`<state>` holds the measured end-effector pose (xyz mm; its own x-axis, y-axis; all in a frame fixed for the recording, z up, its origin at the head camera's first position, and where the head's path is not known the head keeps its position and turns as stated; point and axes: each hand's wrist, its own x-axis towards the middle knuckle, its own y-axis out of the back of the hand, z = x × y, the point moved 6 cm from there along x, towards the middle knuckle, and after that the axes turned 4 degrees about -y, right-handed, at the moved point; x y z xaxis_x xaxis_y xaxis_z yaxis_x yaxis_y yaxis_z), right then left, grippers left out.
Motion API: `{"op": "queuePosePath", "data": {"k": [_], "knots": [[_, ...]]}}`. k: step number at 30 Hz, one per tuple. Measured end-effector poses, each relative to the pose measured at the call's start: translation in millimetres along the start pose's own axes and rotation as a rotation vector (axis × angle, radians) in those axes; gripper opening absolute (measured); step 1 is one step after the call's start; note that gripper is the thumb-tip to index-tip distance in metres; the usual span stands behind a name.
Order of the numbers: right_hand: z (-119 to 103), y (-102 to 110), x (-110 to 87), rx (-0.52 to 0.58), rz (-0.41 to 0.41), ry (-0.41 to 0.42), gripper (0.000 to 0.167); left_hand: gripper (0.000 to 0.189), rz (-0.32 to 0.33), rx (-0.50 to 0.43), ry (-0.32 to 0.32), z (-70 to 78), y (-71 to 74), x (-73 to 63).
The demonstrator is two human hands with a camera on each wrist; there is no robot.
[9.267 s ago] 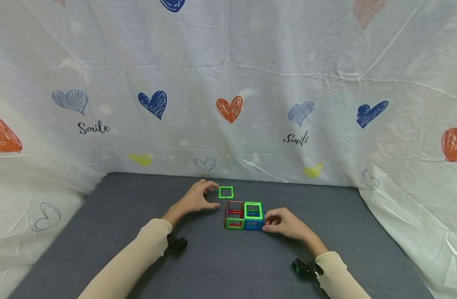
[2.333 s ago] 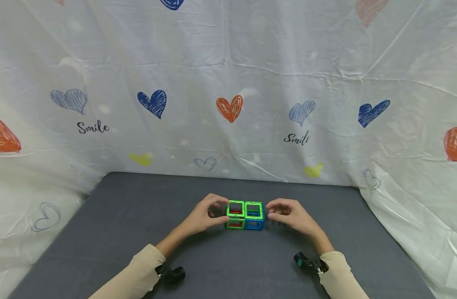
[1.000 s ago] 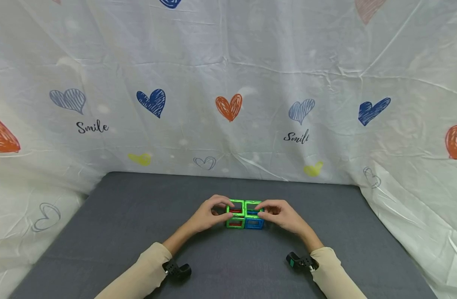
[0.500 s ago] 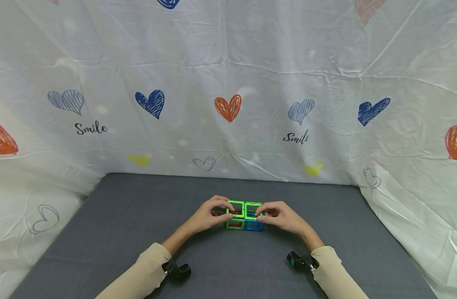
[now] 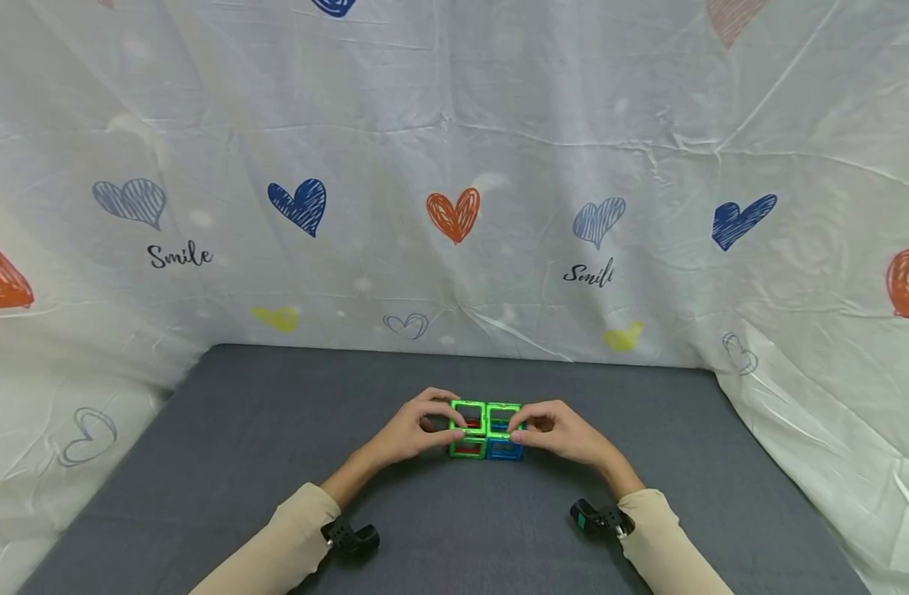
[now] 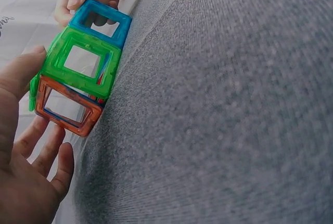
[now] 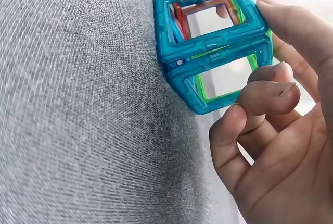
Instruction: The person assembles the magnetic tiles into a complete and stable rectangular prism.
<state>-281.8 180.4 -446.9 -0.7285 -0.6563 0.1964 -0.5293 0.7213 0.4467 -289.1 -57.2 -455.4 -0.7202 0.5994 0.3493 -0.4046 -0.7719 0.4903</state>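
A two-cube block of magnetic tiles [image 5: 487, 419] stands on the dark cloth in the head view, with green tiles on top. My left hand [image 5: 410, 426] holds its left end, thumb in front and fingers behind. At the right end my right hand [image 5: 562, 430] grips the top edge between thumb and fingers. In the left wrist view a green tile [image 6: 57, 60] sits between an orange tile [image 6: 62, 124] and a blue tile [image 6: 122, 31]. Two blue tiles [image 7: 213, 41] meet at an edge in the right wrist view; red and orange ones show through.
Dark grey cloth [image 5: 440, 529] covers the table around the block. Behind and at the sides hangs a white curtain [image 5: 521, 190] with printed hearts. Each wrist wears a black strapped device, one on the left [image 5: 354, 537] and one on the right [image 5: 603, 519].
The loose green tile from behind the block now lies on its left top. My right hand has come in from the right side onto the block. In the last second both hands barely move.
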Motion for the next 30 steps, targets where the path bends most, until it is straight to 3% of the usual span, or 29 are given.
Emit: {"op": "queuePosePath", "data": {"k": [11,30], "knots": [[1.7,-0.9,0.2,0.037,-0.002,0.010,0.014,0.014,-0.002,0.071,-0.046,1.8,0.5,0.3],[1.1,-1.4,-0.1,0.020,0.008,0.022,0.013,0.012,0.063,0.059,-0.046,2.5,-2.1,-3.1]]}}
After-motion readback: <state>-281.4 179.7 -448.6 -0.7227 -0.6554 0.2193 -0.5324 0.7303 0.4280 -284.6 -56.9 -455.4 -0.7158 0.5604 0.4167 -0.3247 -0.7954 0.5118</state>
